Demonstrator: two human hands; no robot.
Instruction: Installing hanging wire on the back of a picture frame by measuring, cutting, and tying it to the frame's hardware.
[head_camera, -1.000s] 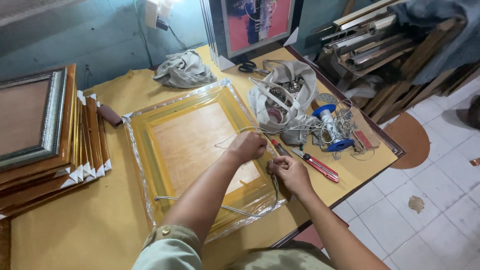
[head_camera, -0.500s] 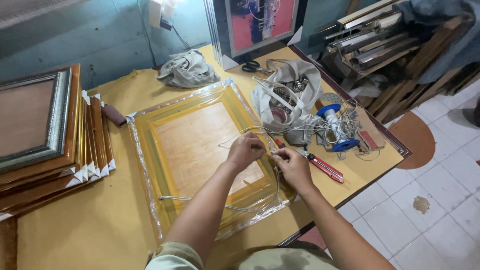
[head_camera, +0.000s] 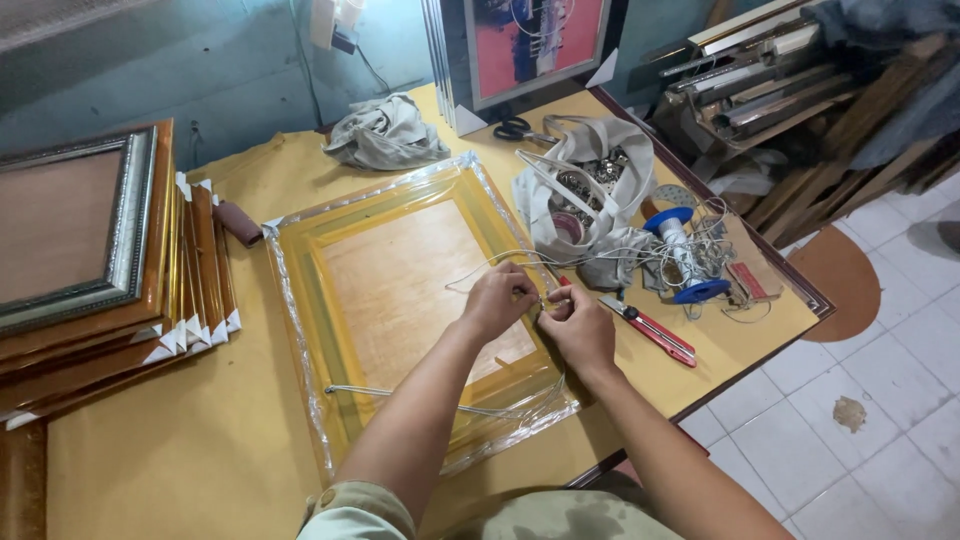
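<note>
On the yellow paper-covered table (head_camera: 230, 450), a plastic-wrapped picture frame (head_camera: 400, 300) lies back side up, and both hands meet at its right edge, the left hand (head_camera: 497, 300) and right hand (head_camera: 578, 325) each pinching a thin grey hanging wire (head_camera: 480, 262) between closed fingertips. Compared with a second ago, the hands have drawn closer together and further up that edge, so the wire end is probably being tied off there. Just beside the right hand lie a red utility knife (head_camera: 650, 330), a blue wire spool (head_camera: 680, 255) and a grey cloth bag of hardware (head_camera: 590, 185); stacked frames (head_camera: 100, 280) sit well apart on the left.
</note>
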